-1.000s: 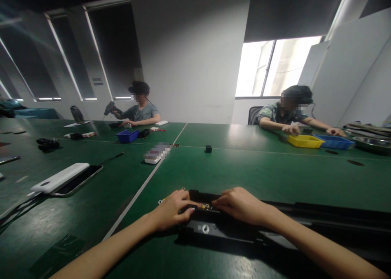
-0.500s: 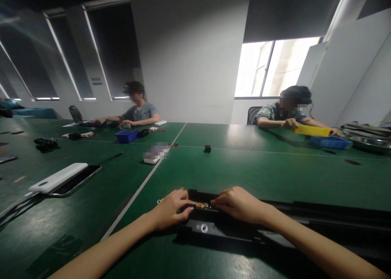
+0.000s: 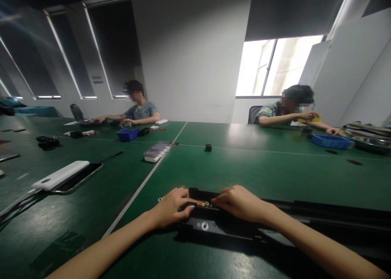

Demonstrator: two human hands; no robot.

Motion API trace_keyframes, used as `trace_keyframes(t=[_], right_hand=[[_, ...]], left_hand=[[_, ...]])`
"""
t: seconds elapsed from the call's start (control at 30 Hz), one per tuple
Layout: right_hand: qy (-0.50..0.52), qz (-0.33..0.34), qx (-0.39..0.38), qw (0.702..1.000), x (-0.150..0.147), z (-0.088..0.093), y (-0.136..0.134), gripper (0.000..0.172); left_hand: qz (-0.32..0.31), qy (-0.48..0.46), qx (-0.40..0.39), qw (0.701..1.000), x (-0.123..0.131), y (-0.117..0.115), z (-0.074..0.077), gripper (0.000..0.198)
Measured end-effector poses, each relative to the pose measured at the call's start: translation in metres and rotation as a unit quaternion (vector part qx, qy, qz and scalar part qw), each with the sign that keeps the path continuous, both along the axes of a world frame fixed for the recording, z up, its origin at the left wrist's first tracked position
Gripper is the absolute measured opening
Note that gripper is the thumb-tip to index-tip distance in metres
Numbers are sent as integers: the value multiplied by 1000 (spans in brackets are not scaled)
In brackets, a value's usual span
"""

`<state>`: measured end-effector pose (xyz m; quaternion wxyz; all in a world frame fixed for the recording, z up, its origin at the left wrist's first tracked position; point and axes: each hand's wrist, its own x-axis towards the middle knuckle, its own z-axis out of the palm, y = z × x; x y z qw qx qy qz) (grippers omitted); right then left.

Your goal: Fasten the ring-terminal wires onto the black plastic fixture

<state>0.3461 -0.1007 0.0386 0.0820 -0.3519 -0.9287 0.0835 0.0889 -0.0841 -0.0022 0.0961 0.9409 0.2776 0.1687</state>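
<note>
A long black metal channel [image 3: 226, 232] lies across the table in front of me, running off to the right. My left hand [image 3: 172, 207] is at its left end, closed around a short wire, with the index finger stretched into the channel. At that fingertip shows a ring terminal [image 3: 206, 204] with a yellow sleeve. Another ring terminal [image 3: 160, 199] pokes out behind the hand; the wire between is mostly hidden. Facing it, my right hand [image 3: 240, 203] reaches into the channel with fingertips pinched together just right of the terminal. Whatever they hold is hidden.
On the green table [image 3: 275, 169] stand a small black block [image 3: 208, 148], a white device [image 3: 154, 152], a white power bank [image 3: 61, 175] beside a phone, and a blue bin [image 3: 127, 135]. Two people sit opposite; a blue tray [image 3: 331, 141] is near the right one.
My hands and the channel keep nearly the same pose, with a slight shift of the view. Across the table, the person on the right has moved the yellow object up and back from the blue tray.
</note>
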Motion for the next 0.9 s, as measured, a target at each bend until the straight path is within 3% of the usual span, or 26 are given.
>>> trace_keyframes(t=[0.9], right_hand=[[-2,-17,-2,1000,-1,1,-1,31]], left_hand=[[-8,-13,-16,1000,0,1,0,33]])
